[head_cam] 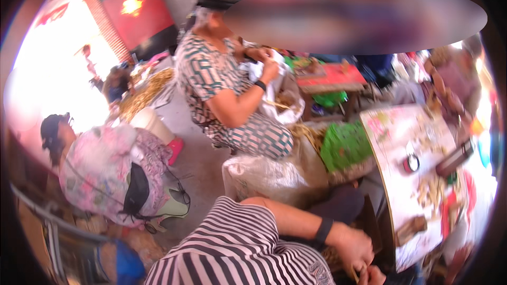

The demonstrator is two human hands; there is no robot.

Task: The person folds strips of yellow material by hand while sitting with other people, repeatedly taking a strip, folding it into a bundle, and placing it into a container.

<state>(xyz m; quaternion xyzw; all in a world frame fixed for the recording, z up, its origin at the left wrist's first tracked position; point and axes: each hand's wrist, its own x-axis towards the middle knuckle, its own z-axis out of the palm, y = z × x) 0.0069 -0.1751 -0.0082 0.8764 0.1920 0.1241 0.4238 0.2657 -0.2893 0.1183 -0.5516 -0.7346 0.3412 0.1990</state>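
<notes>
My left hand (352, 247), with a black band at the wrist, is at the bottom right below a striped sleeve. Its fingers pinch a thin yellowish strip (355, 274), whose material I cannot tell. My right hand (371, 275) shows only partly at the bottom edge, its fingers curled close beside the strip; whether it grips the strip is unclear. To the right of both hands stands a pale patterned table (412, 255) with a brown block-like piece (412, 230), pale elongated pieces (431, 192) and a roll of tape (412, 163) on it.
A white woven sack (273, 178) and a green bag (344, 146) lie ahead. A person in a patterned outfit (233, 87) sits beyond, another in pink floral cloth (99, 166) bends at left. A red table (330, 77) stands behind; other people are at right.
</notes>
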